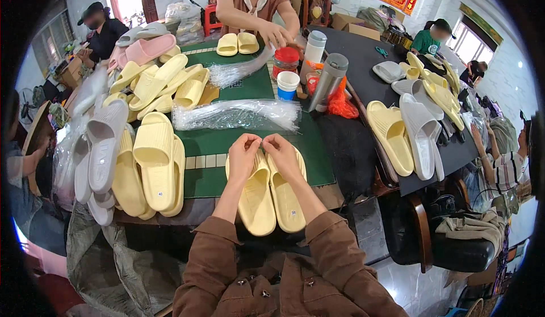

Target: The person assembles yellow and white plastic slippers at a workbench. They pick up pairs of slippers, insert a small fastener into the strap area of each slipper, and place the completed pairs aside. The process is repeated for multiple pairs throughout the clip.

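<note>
A pair of pale yellow slide slippers (254, 206) lies side by side at the near edge of the green table mat (204, 187), toes pointing away from me. Over their straps, my left hand (244, 153) and my right hand (283, 154) meet with fingertips pinched close together. Whatever is between the fingers is too small to make out. Just beyond my hands lies a bundle of thin clear plastic strands (238, 115) in a clear wrapper. My forearms cover parts of both slippers' outer sides.
Yellow, grey and pink slippers (153, 161) are heaped at left. More slippers (392, 135) lie on the dark table at right. Beyond the strands stand a white-and-blue cup (288, 86), a red-lidded jar (285, 61) and a steel flask (329, 81). Across the table, a person's hands (276, 34) reach over another strand bundle.
</note>
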Demonstrator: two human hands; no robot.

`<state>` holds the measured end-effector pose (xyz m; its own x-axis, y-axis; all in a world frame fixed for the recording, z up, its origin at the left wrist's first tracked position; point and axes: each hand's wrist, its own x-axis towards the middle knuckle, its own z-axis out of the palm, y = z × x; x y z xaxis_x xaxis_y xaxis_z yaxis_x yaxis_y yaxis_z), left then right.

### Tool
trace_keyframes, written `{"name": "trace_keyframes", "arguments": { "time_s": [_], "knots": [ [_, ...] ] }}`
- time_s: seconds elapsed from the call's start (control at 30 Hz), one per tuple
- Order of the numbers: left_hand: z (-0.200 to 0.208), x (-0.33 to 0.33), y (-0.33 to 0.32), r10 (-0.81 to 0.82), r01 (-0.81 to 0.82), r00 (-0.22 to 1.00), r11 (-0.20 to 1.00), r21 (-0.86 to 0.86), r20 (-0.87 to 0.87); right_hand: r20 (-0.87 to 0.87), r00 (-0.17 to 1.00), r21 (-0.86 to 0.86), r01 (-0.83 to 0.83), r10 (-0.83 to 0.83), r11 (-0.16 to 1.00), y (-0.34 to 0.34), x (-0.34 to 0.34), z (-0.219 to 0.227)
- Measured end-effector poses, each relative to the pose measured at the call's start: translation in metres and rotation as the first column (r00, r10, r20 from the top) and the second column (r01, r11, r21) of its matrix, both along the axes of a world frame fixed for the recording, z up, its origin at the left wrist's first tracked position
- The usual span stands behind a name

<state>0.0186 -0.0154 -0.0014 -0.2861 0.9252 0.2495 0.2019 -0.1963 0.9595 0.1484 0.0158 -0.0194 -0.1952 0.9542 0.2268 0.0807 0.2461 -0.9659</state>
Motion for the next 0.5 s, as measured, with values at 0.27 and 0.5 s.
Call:
{"name": "trace_keyframes", "arguments": {
  "time_s": [0.27,0.5],
  "knots": [
    [0.0001,0.001,0.0004,-0.012,0.013,1.0,1.0,0.015,-0.014,0.027,1.0,0.026,0.004,-0.005,1.0,0.0011,0.0002,-0.0026],
    [-0.0072,-0.0012,0.0028,-0.028,0.028,0.999,1.0,0.009,-0.04,0.088,0.996,0.042,0.02,-0.023,0.999,0.0008,0.0004,-0.0036]
  ]
}}
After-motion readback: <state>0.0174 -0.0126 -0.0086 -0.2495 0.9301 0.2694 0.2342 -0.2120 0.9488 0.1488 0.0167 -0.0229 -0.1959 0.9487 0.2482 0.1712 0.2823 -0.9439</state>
